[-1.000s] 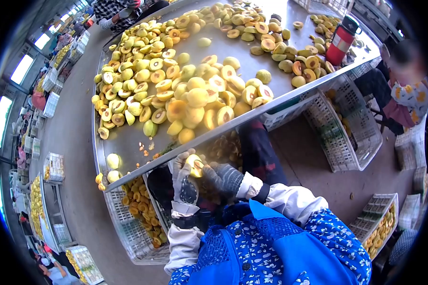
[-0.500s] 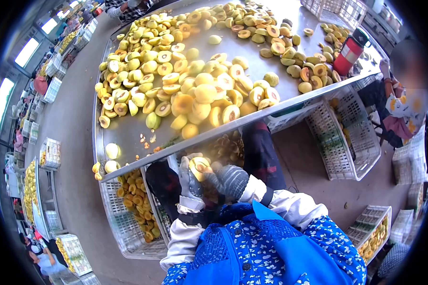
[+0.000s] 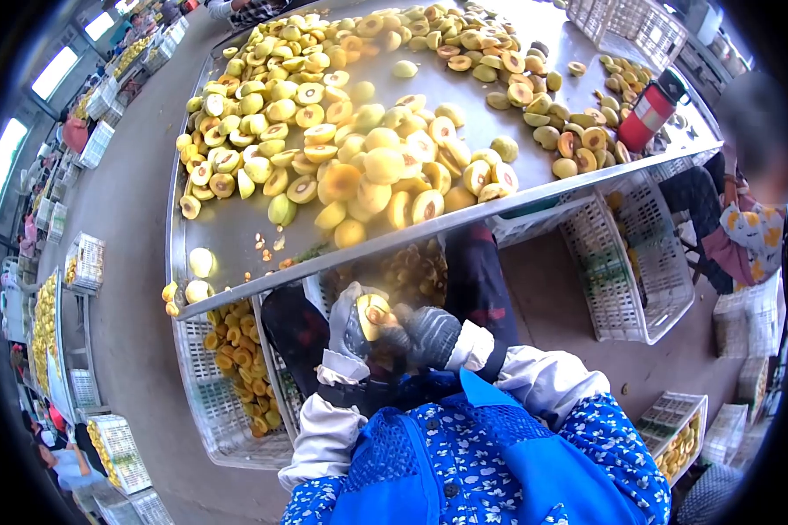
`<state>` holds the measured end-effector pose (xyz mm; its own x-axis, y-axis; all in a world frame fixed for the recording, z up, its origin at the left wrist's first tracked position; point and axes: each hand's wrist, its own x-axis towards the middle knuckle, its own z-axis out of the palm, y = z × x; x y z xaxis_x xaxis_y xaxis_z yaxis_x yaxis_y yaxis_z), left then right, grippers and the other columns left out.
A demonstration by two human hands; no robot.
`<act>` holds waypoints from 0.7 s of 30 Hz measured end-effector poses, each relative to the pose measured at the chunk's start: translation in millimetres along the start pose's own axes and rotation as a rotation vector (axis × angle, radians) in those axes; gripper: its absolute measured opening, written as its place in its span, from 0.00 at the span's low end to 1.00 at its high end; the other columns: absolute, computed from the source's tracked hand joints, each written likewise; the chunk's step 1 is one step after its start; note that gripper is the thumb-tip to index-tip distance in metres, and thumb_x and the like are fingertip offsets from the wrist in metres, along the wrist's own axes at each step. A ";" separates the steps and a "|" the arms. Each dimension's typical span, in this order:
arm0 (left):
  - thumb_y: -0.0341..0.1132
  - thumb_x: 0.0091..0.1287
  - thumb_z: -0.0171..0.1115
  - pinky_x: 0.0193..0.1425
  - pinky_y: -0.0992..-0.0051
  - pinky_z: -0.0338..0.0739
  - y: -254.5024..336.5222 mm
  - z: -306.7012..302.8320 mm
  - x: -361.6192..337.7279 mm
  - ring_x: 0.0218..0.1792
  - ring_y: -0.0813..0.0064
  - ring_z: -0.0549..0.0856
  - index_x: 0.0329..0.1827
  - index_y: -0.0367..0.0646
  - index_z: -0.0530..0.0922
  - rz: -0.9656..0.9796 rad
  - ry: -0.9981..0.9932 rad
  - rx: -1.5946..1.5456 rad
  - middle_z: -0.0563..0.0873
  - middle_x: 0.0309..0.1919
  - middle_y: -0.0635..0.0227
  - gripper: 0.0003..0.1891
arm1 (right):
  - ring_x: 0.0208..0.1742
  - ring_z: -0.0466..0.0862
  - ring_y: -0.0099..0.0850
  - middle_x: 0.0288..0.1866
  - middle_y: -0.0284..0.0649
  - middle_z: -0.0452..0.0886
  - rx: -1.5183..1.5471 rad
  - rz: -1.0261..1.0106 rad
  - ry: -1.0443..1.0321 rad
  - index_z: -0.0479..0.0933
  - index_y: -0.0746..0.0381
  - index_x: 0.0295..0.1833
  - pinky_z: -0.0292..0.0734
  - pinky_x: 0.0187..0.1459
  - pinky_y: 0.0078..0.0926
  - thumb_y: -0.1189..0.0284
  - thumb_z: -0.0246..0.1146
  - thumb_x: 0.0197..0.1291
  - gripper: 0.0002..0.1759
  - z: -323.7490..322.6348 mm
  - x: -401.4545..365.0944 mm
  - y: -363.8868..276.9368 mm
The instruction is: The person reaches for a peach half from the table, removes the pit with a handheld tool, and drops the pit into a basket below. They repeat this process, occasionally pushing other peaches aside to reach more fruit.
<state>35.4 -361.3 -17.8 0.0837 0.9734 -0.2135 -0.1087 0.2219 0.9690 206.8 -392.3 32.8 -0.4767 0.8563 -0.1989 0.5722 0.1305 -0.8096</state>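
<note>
My left hand (image 3: 346, 331), in a grey glove, is closed around a halved yellow fruit, which looks like a peach half (image 3: 372, 313), with its cut face up. My gloved right hand (image 3: 433, 336) is closed, its fingertips close against the fruit's right side; whatever those fingers hold is hidden. Both hands are over my lap, just below the near edge of the metal table (image 3: 490, 206). Many halved fruits (image 3: 280, 109) are heaped on that table, some showing reddish centres.
A white crate of fruit halves (image 3: 241, 367) stands left of my legs, another crate (image 3: 622, 262) to the right. A red bottle (image 3: 650, 114) is on the table's right side. One person (image 3: 744, 227) sits at the right; others work farther left.
The view has shifted slightly. My left hand has turned the peach half a little, and my right hand has moved slightly against it. The fruit stays in my left hand.
</note>
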 end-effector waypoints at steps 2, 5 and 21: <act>0.47 0.71 0.46 0.32 0.74 0.78 12.4 -1.8 -0.8 0.24 0.70 0.82 0.31 0.33 0.79 -0.345 -0.118 -0.359 0.83 0.25 0.60 0.24 | 0.27 0.80 0.53 0.24 0.52 0.79 0.009 -0.035 -0.071 0.69 0.61 0.43 0.72 0.28 0.50 0.49 0.47 0.67 0.24 -7.4 -2.6 4.6; 0.49 0.71 0.45 0.30 0.73 0.79 7.7 -8.1 9.2 0.23 0.68 0.83 0.31 0.31 0.79 -0.449 -0.205 -0.244 0.83 0.23 0.58 0.27 | 0.28 0.80 0.53 0.25 0.51 0.79 -0.035 -0.220 0.028 0.70 0.61 0.43 0.72 0.29 0.49 0.49 0.48 0.66 0.24 15.3 2.6 36.5; 0.45 0.67 0.54 0.21 0.75 0.65 40.6 18.1 10.0 0.16 0.76 0.74 0.22 0.37 0.77 -0.344 -0.015 0.101 0.77 0.14 0.67 0.21 | 0.23 0.83 0.42 0.27 0.49 0.81 0.504 -0.001 -0.055 0.71 0.64 0.50 0.77 0.27 0.36 0.48 0.45 0.69 0.28 32.5 4.7 35.2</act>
<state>49.8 -343.6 21.6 0.1127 0.8418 -0.5278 0.0270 0.5284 0.8486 203.0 -399.9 -14.6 -0.5195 0.8267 -0.2161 0.1849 -0.1381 -0.9730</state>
